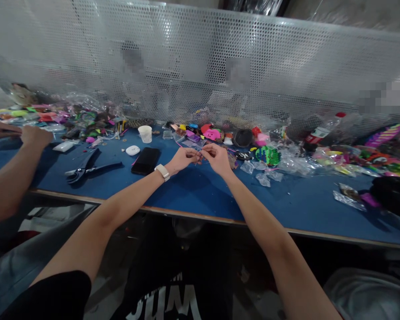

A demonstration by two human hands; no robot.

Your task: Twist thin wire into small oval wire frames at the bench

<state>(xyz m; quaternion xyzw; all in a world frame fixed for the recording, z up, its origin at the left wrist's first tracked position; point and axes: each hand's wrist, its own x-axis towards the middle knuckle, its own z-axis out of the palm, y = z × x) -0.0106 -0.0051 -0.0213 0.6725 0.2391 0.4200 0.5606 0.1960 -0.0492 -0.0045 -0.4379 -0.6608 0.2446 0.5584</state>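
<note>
My left hand (pixel 184 159), with a pale band (pixel 162 172) on its wrist, is closed in a pinch above the blue table. My right hand (pixel 217 156) meets it fingertip to fingertip, its thumb and finger pressed together. Between them shows something thin and strand-like (pixel 197 153), too small and blurred to name. A black phone (pixel 146 160) lies left of my left hand, beside a small white rounded case (pixel 132 150). Just beyond my hands are a pink figure (pixel 212 134) and other small colourful pieces.
A white cup (pixel 145 134) stands behind the phone. Dark-handled cutting tools (pixel 86 171) lie to the left, near a co-worker's hands (pixel 35 135). Plastic bags (pixel 295 162), a red-capped bottle (pixel 325 129) and a black round object (pixel 391 195) are rightward. A perforated metal panel (pixel 186 58) rises behind.
</note>
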